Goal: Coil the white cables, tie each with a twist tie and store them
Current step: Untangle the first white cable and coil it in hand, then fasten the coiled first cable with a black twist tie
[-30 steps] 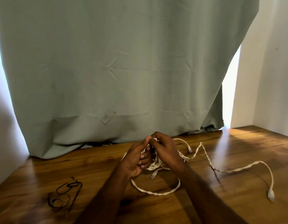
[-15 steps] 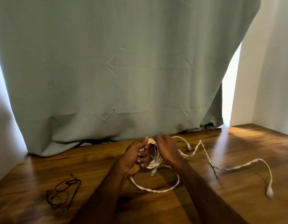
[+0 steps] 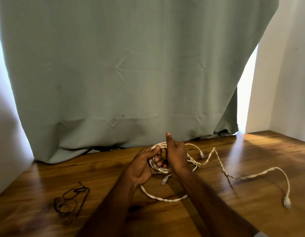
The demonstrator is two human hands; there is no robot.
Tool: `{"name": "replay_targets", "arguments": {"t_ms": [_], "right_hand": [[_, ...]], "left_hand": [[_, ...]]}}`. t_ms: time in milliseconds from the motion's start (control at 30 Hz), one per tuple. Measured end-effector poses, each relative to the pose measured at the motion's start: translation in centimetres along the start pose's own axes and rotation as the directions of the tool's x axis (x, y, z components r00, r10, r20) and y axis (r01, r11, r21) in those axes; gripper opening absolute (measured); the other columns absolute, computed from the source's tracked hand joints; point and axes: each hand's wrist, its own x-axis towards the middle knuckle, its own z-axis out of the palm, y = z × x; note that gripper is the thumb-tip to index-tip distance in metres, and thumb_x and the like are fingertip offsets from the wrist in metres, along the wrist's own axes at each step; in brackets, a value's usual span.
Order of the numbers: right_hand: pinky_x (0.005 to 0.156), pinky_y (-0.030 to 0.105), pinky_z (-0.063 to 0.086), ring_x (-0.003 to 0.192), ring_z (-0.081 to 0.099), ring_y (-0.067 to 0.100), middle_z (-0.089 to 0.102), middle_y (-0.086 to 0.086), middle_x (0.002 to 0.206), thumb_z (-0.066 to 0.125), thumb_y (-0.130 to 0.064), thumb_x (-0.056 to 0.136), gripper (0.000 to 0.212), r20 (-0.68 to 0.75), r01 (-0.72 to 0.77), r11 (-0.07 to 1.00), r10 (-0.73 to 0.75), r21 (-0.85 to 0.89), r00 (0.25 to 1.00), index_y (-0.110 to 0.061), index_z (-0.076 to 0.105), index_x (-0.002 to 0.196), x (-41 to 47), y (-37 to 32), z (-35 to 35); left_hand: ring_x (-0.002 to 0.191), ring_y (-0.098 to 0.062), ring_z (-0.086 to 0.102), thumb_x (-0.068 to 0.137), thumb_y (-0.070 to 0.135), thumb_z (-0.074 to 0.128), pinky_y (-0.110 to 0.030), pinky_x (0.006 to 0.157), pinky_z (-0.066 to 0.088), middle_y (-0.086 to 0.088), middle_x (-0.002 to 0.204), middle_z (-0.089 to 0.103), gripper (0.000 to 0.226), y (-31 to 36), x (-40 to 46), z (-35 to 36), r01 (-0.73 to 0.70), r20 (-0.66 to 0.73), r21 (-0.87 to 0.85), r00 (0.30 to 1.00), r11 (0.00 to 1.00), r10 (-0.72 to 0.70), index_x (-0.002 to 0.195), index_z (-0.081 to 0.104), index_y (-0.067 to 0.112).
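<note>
Right thumb now raised, both hands gripping white cable coil.

L hand grips white cable coil (loose tail on table), R hand beside

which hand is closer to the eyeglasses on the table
Left. The left hand grips the cable coil just right of the eyeglasses; the right hand lies farther right, beyond it.
</note>
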Motion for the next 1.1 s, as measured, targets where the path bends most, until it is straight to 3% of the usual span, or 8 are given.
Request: {"name": "replay_targets", "arguments": {"t_ms": [100, 233, 367, 500, 667, 767, 900, 1100], "right_hand": [[0.058, 0.034, 0.038, 0.046, 0.044, 0.017, 0.044, -0.004, 0.041, 0.051, -0.049, 0.101, 0.06, -0.034, -0.046, 0.999, 0.047, 0.016, 0.998, -0.018, 0.047, 0.05, 0.3, 0.8, 0.3], [0.053, 0.032, 0.043, 0.041, 0.048, 0.02, 0.05, 0.003, 0.046, 0.051, -0.05, 0.101, 0.059, 0.157, -0.111, 0.994, 0.108, 0.013, 0.982, -0.016, 0.051, 0.053, -0.5, 1.1, 0.2], [0.063, 0.039, 0.054, 0.057, 0.064, 0.029, 0.065, 0.02, 0.062, 0.054, -0.051, 0.097, 0.058, 0.362, -0.173, 0.984, 0.144, 0.049, 0.921, -0.005, 0.067, 0.064, -1.9, -0.2, 1.3], [0.067, 0.026, 0.052, 0.056, 0.063, 0.001, 0.068, 0.001, 0.059, 0.059, -0.048, 0.096, 0.053, 0.422, 0.049, 0.995, -0.008, -0.088, 0.907, -0.004, 0.069, 0.067, -4.4, -0.8, 4.6], [0.058, 0.032, 0.035, 0.054, 0.046, 0.003, 0.054, 0.001, 0.055, 0.056, -0.035, 0.102, 0.052, 0.557, 0.258, 0.966, -0.199, -0.03, 0.807, -0.005, 0.059, 0.06, -8.5, -1.5, 10.0], [0.068, 0.026, 0.046, 0.067, 0.06, -0.002, 0.067, -0.008, 0.07, 0.056, -0.025, 0.102, 0.032, 0.602, 0.354, 0.934, -0.255, -0.049, 0.757, -0.024, 0.068, 0.073, -9.3, -1.8, 13.0], [0.083, 0.028, 0.052, 0.092, 0.066, 0.011, 0.074, -0.005, 0.094, 0.06, -0.009, 0.092, 0.02, 0.644, 0.344, 0.907, -0.114, -0.244, 0.757, -0.022, 0.074, 0.091, -9.7, 0.1, 15.3], [0.056, 0.021, 0.043, 0.065, 0.064, 0.012, 0.069, -0.001, 0.072, 0.07, -0.025, 0.088, 0.018, 0.638, 0.293, 0.865, 0.041, -0.408, 0.769, -0.014, 0.071, 0.074, -10.7, 1.3, 14.0]], "left_hand": [[0.043, -0.011, 0.038, 0.092, 0.031, 0.06, -0.027, 0.05, 0.039, 0.002, 0.051, 0.038, 0.029, -0.4, -0.1, -0.1, -0.012, -0.022, -0.032, 1.0, 0.999, 0.011, 0.073, 0.057, 0.009], [0.035, -0.01, 0.024, 0.094, 0.062, 0.049, -0.024, 0.044, 0.019, 0.003, 0.041, 0.031, 0.061, 0.1, -0.9, 0.9, 0.073, -0.348, 0.121, 0.937, 0.99, -0.027, 0.058, 0.046, 0.014], [0.026, -0.011, 0.038, 0.101, 0.032, 0.048, -0.012, 0.034, 0.025, -0.006, 0.041, 0.049, 0.049, 1.5, -3.0, 1.6, 0.042, -0.501, 0.245, 0.861, 0.969, 0.09, 0.059, 0.049, 0.007], [0.026, -0.01, 0.035, 0.097, 0.026, 0.051, -0.01, 0.036, 0.022, -0.004, 0.041, 0.044, 0.045, 3.6, -7.0, -1.8, 0.014, -0.551, 0.241, 0.825, 0.971, 0.125, 0.054, 0.047, 0.012], [0.028, -0.009, 0.016, 0.096, 0.03, 0.052, -0.013, 0.041, 0.012, 0.003, 0.039, 0.023, 0.051, 7.0, -13.4, -7.6, -0.097, -0.664, 0.167, 0.725, 0.981, 0.184, 0.048, 0.038, 0.021], [0.026, -0.008, 0.015, 0.097, 0.03, 0.046, -0.009, 0.036, 0.015, 0.005, 0.037, 0.018, 0.05, 9.9, -16.8, -10.8, -0.215, -0.694, 0.111, 0.682, 0.97, 0.231, 0.05, 0.032, 0.023], [0.027, -0.007, 0.013, 0.099, 0.029, 0.043, -0.011, 0.036, 0.014, 0.007, 0.036, 0.018, 0.055, 12.2, -19.6, -13.9, -0.305, -0.744, 0.125, 0.601, 0.944, 0.292, 0.045, 0.034, 0.025], [0.027, -0.007, 0.014, 0.099, 0.028, 0.042, -0.011, 0.036, 0.013, 0.007, 0.035, 0.02, 0.058, 11.7, -19.7, -16.2, -0.37, -0.788, 0.103, 0.536, 0.923, 0.303, 0.042, 0.035, 0.024]]}}
